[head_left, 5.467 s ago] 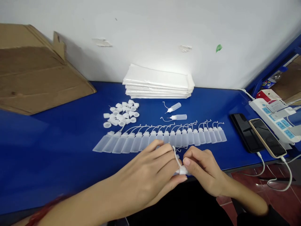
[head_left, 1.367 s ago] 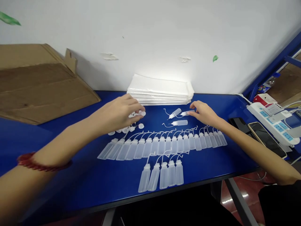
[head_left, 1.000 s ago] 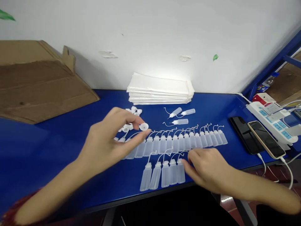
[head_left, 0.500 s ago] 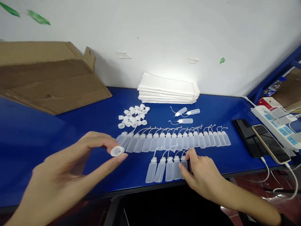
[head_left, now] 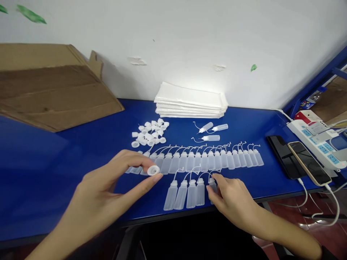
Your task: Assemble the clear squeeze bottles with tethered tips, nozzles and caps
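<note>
My left hand [head_left: 108, 191] pinches a small white cap [head_left: 153, 169] between thumb and fingers above the blue table [head_left: 67, 162]. My right hand [head_left: 230, 198] closes its fingers on the rightmost small translucent bottle [head_left: 213, 185] of a short front row of bottles [head_left: 184, 189]. Behind it lies a long row of the same bottles [head_left: 206, 159] with thin tethers. A heap of loose white caps [head_left: 149, 132] sits further back on the left. Three capped bottles [head_left: 213, 131] lie behind the long row.
A stack of white sheets [head_left: 191, 101] rests against the wall. A flattened cardboard box [head_left: 51, 86] lies at the far left. Two phones [head_left: 296, 159] on charging cables and a white power strip [head_left: 317, 142] occupy the right end of the table.
My left hand took a cap from the heap and brought it forward. My right hand left the capped bottles at the back and came down onto the front row's rightmost bottle.
</note>
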Motion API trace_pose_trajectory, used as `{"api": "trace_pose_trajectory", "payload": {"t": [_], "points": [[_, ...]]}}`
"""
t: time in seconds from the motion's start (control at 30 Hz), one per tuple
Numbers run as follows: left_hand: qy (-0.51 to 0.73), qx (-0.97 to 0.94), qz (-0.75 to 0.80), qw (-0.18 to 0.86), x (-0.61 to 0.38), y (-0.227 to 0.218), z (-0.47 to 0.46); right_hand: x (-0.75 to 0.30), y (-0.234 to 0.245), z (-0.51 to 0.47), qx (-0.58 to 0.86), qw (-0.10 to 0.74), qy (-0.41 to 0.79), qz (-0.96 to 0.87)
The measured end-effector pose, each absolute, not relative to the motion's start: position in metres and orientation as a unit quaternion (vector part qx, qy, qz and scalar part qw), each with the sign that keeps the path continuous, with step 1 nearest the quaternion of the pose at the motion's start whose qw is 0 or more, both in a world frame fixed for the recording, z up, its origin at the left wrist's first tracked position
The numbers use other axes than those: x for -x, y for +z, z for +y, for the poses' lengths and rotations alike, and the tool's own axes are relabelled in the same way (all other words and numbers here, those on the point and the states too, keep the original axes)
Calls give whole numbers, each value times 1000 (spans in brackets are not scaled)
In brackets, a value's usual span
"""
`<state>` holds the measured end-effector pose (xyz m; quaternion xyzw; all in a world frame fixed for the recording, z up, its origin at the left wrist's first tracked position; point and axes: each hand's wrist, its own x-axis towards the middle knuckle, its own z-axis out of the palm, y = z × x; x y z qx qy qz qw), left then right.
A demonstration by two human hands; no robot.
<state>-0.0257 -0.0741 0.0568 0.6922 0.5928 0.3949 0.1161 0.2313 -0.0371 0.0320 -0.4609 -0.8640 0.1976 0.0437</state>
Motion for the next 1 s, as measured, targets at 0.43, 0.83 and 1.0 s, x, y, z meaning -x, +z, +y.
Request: {"api": "trace_pose_trajectory", "payload": {"t": [0.43, 0.83, 1.0], "points": [[418, -739, 497, 181, -29, 49, -58, -238, 37, -52, 431, 25, 17, -902], [400, -689, 525, 299, -39, 62, -60, -267, 60, -43, 429, 191, 251, -847], [434, -617, 512, 410, -41, 62, -57, -250, 69, -22, 326, 298, 549, -710]]}}
